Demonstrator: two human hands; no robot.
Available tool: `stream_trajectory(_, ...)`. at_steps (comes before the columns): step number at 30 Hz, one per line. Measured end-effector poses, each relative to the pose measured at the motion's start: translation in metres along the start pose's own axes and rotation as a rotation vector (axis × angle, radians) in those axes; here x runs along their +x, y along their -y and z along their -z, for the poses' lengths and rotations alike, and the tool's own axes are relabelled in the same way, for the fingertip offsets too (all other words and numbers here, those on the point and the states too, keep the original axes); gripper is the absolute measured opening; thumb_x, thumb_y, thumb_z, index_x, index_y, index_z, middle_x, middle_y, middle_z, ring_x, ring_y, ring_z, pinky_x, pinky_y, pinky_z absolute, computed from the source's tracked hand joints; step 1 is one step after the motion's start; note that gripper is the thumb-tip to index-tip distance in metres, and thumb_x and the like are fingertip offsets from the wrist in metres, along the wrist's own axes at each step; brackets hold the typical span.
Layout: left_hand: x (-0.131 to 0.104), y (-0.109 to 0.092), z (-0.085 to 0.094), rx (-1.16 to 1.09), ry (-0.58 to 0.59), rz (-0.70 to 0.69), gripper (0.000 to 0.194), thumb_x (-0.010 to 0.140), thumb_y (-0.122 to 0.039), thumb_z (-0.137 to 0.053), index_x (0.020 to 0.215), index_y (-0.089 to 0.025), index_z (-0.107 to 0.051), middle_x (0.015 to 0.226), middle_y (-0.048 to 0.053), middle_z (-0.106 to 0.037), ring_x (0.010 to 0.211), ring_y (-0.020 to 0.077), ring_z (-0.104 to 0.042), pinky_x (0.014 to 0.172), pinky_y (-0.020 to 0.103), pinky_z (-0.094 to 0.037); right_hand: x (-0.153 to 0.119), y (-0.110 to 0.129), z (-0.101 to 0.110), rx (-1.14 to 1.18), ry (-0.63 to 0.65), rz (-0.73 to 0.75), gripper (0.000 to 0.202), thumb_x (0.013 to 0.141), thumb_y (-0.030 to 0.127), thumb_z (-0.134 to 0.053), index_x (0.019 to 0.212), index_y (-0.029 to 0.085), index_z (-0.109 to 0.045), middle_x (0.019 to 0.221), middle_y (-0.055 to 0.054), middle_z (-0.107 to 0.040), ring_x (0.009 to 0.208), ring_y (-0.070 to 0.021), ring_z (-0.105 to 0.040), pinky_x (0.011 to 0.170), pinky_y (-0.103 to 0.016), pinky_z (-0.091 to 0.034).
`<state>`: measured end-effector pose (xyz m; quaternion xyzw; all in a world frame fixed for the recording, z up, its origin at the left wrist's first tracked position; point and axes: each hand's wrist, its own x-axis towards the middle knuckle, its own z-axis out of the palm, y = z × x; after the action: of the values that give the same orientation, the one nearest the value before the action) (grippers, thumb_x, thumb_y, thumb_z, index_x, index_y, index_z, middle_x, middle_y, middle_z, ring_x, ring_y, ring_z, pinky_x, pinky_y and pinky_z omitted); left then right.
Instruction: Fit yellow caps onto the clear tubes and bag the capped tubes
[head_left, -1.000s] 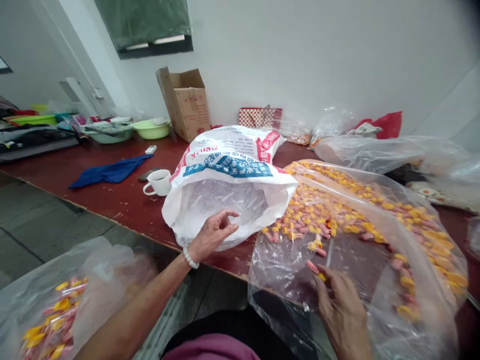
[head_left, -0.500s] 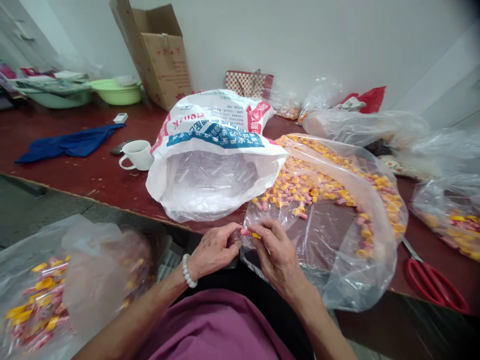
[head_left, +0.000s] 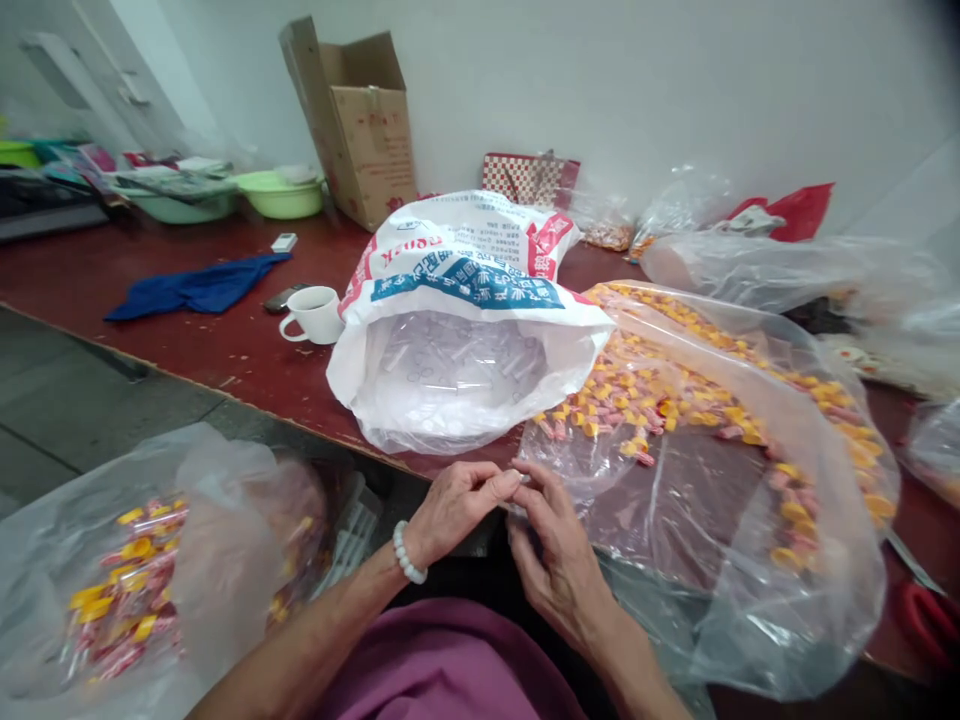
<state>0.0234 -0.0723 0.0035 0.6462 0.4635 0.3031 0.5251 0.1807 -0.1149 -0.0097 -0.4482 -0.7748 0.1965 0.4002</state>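
My left hand [head_left: 468, 508], with a white bead bracelet [head_left: 409, 555] on its wrist, is closed, thumb and fingertips meeting those of my right hand. My right hand [head_left: 551, 530] is closed too, its fingers curled. What they pinch is mostly hidden; only a small pale bit shows at the fingertips. Just beyond the hands, a white printed sack [head_left: 469, 290] lies with its mouth towards me, clear little tubes [head_left: 465, 350] inside. To the right spreads a clear plastic bag [head_left: 795, 620] bearing many red-and-white striped pieces with yellow caps [head_left: 637, 390].
At lower left, another clear bag [head_left: 225, 560] contains wrapped yellow-capped pieces [head_left: 135, 580]. Left of the sack are a white mug [head_left: 315, 318] and a blue cloth [head_left: 199, 288]. Behind stand a cardboard box [head_left: 375, 150] and a green basin [head_left: 281, 195]. Red-handled scissors [head_left: 926, 620] lie far right.
The striped, yellow-capped piece that showed between my fingertips is now out of sight. My hands have closed nearer together, fingers overlapping. The whole view has swung left.
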Motion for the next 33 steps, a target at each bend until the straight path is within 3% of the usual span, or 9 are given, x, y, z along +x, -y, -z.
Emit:
stream_trajectory(4,0.007,0.008,-0.010,-0.294,-0.024,0.066,0.039,0.085,-0.047,-0.046,0.062,-0.016,-0.047,0.052,-0.004,-0.035,0.050,0.0079,-0.031,0.048,0.022,-0.024,0.005,-0.005,-0.003,0.098,0.004,-0.057,0.039,0.083,0.008,-0.043,0.116,0.025,-0.055,0.126,-0.009,-0.045,0.120,-0.0209,-0.046,0.098,-0.041,-0.044)
stream_trajectory(8,0.012,0.001,-0.007,-0.383,-0.094,0.021,0.022,0.079,-0.035,-0.055,0.070,-0.015,-0.053,0.054,-0.005,-0.040,0.048,0.0060,-0.033,0.046,0.019,-0.026,0.015,-0.005,0.007,0.166,-0.035,-0.001,0.031,0.085,0.010,-0.046,0.106,0.027,-0.062,0.124,-0.008,-0.048,0.113,-0.0190,-0.052,0.090,-0.035,-0.048)
stream_trajectory(12,0.020,-0.004,0.016,-0.441,-0.197,0.051,0.023,0.077,-0.037,-0.054,0.072,-0.015,-0.056,0.045,-0.007,-0.037,0.041,0.0048,-0.028,0.040,0.017,-0.019,0.015,-0.019,0.033,0.209,-0.207,-0.071,0.024,0.085,0.015,-0.052,0.104,0.026,-0.062,0.118,-0.007,-0.054,0.111,-0.0191,-0.053,0.090,-0.035,-0.046)
stream_trajectory(16,0.033,-0.001,0.053,-0.497,-0.435,0.092,0.023,0.071,-0.038,-0.059,0.079,-0.018,-0.052,0.045,-0.007,-0.041,0.037,0.0061,-0.028,0.035,0.018,-0.015,0.004,-0.064,0.076,0.020,-0.465,-0.323,0.023,0.084,0.026,-0.056,0.105,0.021,-0.062,0.106,-0.008,-0.061,0.091,-0.0184,-0.059,0.077,-0.032,-0.049)
stream_trajectory(18,0.045,0.004,0.073,-0.388,-0.580,0.052,0.024,0.070,-0.040,-0.059,0.079,-0.018,-0.053,0.047,-0.006,-0.042,0.038,0.0069,-0.030,0.035,0.018,-0.018,-0.003,-0.090,0.097,-0.216,-0.524,-0.454,0.026,0.084,0.030,-0.052,0.103,0.016,-0.063,0.097,-0.010,-0.064,0.076,-0.0172,-0.059,0.067,-0.031,-0.048)
stream_trajectory(20,0.061,0.011,0.090,-0.097,-0.647,-0.011,0.026,0.071,-0.042,-0.059,0.080,-0.017,-0.056,0.054,-0.004,-0.047,0.044,0.0083,-0.038,0.040,0.019,-0.025,-0.007,-0.110,0.110,-0.473,-0.429,-0.507,0.030,0.086,0.031,-0.045,0.101,0.011,-0.063,0.092,-0.011,-0.065,0.070,-0.0166,-0.058,0.064,-0.030,-0.046)
stream_trajectory(25,0.097,0.029,0.104,0.879,-0.448,-0.036,0.021,0.073,-0.030,-0.056,0.088,-0.018,-0.066,0.093,0.007,-0.064,0.086,0.0216,-0.058,0.073,0.029,-0.043,-0.002,-0.133,0.101,-0.702,-0.143,-0.436,0.024,0.081,0.024,-0.050,0.099,0.014,-0.063,0.096,-0.011,-0.065,0.086,-0.0212,-0.056,0.080,-0.034,-0.042)
stream_trajectory(30,0.107,0.032,0.102,0.949,-0.279,-0.010,0.019,0.069,-0.019,-0.057,0.083,-0.019,-0.071,0.090,0.008,-0.067,0.088,0.0249,-0.060,0.080,0.032,-0.043,0.013,-0.135,0.085,-0.743,-0.025,-0.377,0.027,0.083,0.017,-0.047,0.105,0.016,-0.062,0.097,-0.013,-0.064,0.089,-0.0254,-0.056,0.079,-0.037,-0.041)
stream_trajectory(33,0.098,0.029,0.104,0.902,-0.274,-0.013,0.033,0.073,-0.020,-0.057,0.104,-0.019,-0.068,0.097,0.006,-0.067,0.089,0.0211,-0.060,0.080,0.029,-0.044,0.011,-0.136,0.093,-0.758,-0.022,-0.451,0.030,0.084,0.016,-0.042,0.107,0.013,-0.061,0.094,-0.016,-0.063,0.083,-0.0262,-0.058,0.072,-0.037,-0.043)
